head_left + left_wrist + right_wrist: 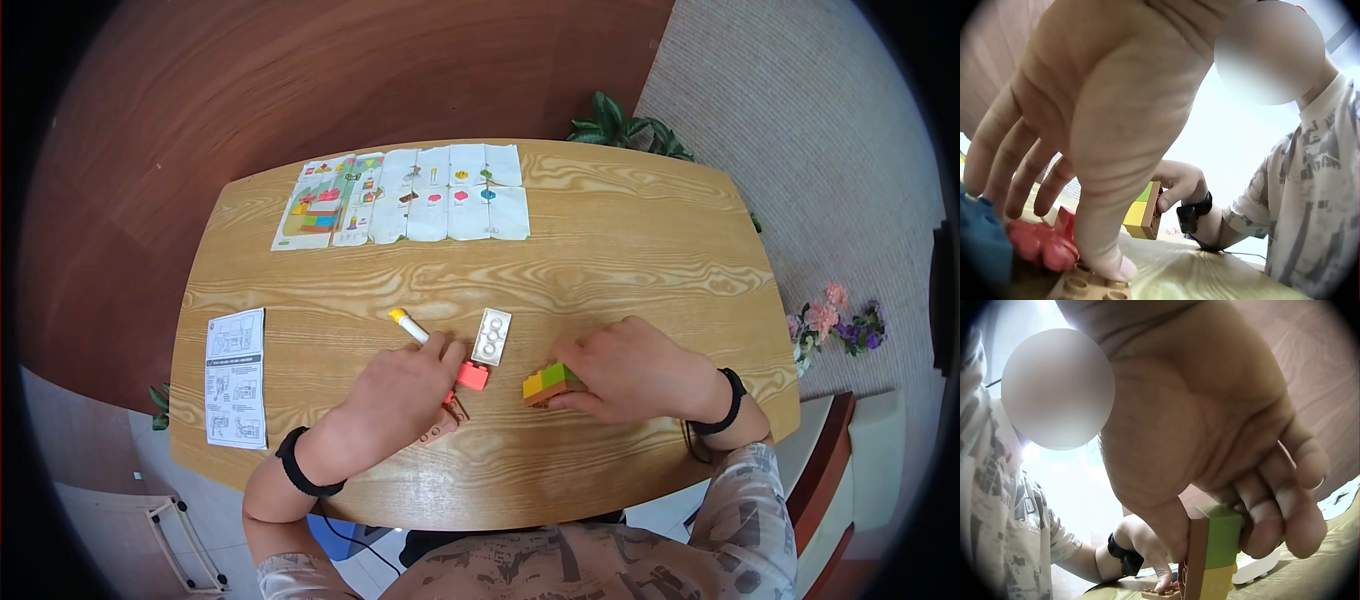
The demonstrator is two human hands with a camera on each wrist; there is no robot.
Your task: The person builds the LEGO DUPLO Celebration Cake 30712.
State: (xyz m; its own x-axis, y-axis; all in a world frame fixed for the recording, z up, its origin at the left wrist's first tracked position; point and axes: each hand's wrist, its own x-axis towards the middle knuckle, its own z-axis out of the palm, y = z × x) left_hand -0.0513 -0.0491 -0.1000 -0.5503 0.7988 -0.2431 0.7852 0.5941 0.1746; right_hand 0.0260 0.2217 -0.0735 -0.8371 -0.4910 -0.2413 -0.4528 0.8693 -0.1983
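My right hand (645, 370) pinches a stack of green, yellow and brown bricks (546, 384) between thumb and fingers; the right wrist view shows this stack (1220, 540) on end, brown side against the thumb. Loosely spread, the fingers of my left hand (398, 396) hang over small pieces. Its thumb tip touches a tan brick (1076, 287) in the left wrist view, beside a red flower-shaped piece (1041, 245) and a blue brick (985, 240). A red brick (473, 376) lies by the left fingertips. The left hand partly covers the pieces under it.
A white brick (491, 336) lies between the hands, and a white stick with a yellow tip (408, 325) beyond the left hand. An unfolded picture sheet (415, 215) is at the table's back, a printed leaflet (236, 380) at the left. Flowers (825, 318) stand past the right edge.
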